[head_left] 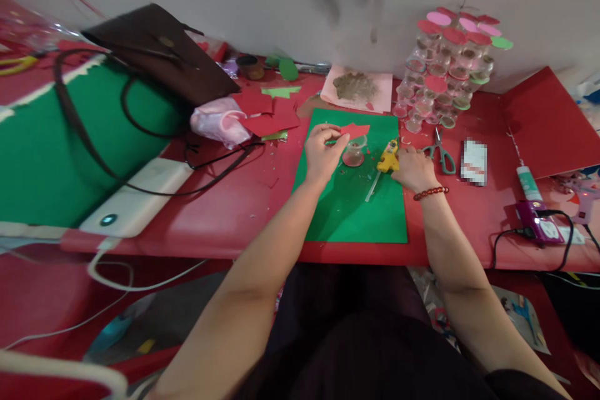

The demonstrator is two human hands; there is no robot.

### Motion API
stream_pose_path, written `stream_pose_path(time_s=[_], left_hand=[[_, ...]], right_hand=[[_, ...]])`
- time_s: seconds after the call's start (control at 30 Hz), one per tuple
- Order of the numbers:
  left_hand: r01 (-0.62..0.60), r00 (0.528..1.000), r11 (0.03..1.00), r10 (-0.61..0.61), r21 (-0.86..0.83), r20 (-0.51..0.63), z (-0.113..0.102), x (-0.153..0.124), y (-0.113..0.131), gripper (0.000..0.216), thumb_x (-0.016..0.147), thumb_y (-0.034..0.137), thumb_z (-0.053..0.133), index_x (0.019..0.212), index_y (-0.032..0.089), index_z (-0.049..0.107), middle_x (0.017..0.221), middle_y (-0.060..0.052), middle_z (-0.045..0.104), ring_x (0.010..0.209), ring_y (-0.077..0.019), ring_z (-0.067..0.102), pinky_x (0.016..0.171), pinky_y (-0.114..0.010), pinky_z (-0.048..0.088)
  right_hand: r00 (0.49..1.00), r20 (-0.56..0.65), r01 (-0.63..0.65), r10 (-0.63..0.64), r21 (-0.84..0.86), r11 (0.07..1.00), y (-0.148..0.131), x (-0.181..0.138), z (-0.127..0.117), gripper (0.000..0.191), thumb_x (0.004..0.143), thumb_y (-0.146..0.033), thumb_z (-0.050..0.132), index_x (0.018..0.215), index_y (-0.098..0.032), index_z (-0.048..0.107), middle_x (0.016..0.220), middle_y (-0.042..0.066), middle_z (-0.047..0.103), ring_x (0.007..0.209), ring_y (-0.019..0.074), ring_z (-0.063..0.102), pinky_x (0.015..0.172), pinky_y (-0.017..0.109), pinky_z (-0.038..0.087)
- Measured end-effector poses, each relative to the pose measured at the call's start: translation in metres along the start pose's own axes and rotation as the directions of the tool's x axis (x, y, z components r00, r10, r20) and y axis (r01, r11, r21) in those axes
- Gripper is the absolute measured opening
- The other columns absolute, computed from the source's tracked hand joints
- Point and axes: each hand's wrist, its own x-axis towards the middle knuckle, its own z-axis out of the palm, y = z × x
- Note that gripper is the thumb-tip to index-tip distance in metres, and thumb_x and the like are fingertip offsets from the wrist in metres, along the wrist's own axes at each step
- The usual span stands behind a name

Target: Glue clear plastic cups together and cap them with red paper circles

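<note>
My left hand (322, 151) is closed in a pinch on a red paper cutout (355, 130), held just above a small clear plastic cup (353, 154) that stands on a green sheet (351, 212). To its right, my right hand (412, 168) wraps round a yellow glue gun (389, 158), whose glue stick (372, 188) trails back toward me over the green sheet. A red bead bracelet (430, 192) circles my right wrist.
Scissors (440, 151) and a white card lie right of my right hand. A stack of clear cups with pink and red paper lids (445, 69) stands at the back. A brown bag (159, 50), red paper scraps (267, 114), a white power bank (135, 197) and cables sit at left.
</note>
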Motion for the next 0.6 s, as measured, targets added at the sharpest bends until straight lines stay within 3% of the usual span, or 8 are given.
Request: stream_pose_path(time_s=[0.2, 0.33, 0.43, 0.5, 0.6], left_hand=[[0.042, 0.999, 0.998, -0.042, -0.037, -0.006, -0.001, 0.003, 0.001, 0.019, 0.079, 0.027, 0.073, 0.064, 0.020, 0.065, 0.087, -0.003, 0.065, 0.086, -0.0170, 0.064, 0.083, -0.031, 0.052], [0.086, 0.996, 0.995, -0.084, -0.059, 0.030, -0.003, 0.004, 0.004, 0.022, 0.080, 0.030, 0.075, 0.062, 0.021, 0.066, 0.082, -0.002, 0.066, 0.082, -0.0174, 0.063, 0.079, -0.032, 0.051], [0.106, 0.994, 0.992, -0.104, -0.075, 0.039, -0.003, 0.006, 0.002, 0.021, 0.080, 0.028, 0.075, 0.062, 0.021, 0.067, 0.085, -0.003, 0.067, 0.084, -0.0176, 0.065, 0.080, -0.032, 0.052], [0.116, 0.993, 0.990, -0.112, -0.077, 0.048, -0.003, 0.007, 0.000, 0.022, 0.080, 0.027, 0.075, 0.061, 0.021, 0.067, 0.083, -0.002, 0.066, 0.085, -0.0181, 0.065, 0.081, -0.033, 0.052], [0.120, 0.991, 0.990, -0.115, -0.071, 0.067, -0.003, 0.008, -0.002, 0.026, 0.080, 0.027, 0.076, 0.057, 0.022, 0.066, 0.075, -0.002, 0.064, 0.089, -0.0197, 0.066, 0.083, -0.034, 0.053]], right_hand=[[0.999, 0.037, -0.038, 0.036, 0.041, 0.998, 0.008, 0.005, -0.007, 0.042, 0.078, -0.024, 0.072, 0.119, -0.015, 0.067, 0.127, 0.020, 0.069, 0.104, 0.0319, 0.072, 0.085, 0.042, 0.056], [0.996, -0.076, -0.011, 0.037, 0.319, 0.948, 0.022, 0.010, -0.023, 0.041, 0.075, -0.027, 0.071, 0.114, -0.015, 0.067, 0.118, 0.016, 0.072, 0.105, 0.0296, 0.069, 0.086, 0.039, 0.055], [0.993, -0.089, -0.004, 0.081, 0.644, 0.765, 0.027, 0.008, -0.035, 0.039, 0.074, -0.031, 0.071, 0.111, -0.017, 0.066, 0.104, 0.010, 0.073, 0.085, 0.0220, 0.068, 0.074, 0.035, 0.054], [0.996, -0.042, -0.010, 0.079, 0.828, 0.561, 0.025, 0.002, -0.042, 0.038, 0.074, -0.036, 0.072, 0.107, -0.019, 0.066, 0.095, 0.005, 0.071, 0.068, 0.0147, 0.062, 0.063, 0.031, 0.050], [0.998, -0.038, 0.023, 0.048, 0.958, 0.286, 0.016, -0.010, -0.051, 0.032, 0.069, -0.037, 0.078, 0.093, -0.020, 0.064, 0.085, 0.001, 0.066, 0.058, 0.0082, 0.053, 0.054, 0.026, 0.045]])
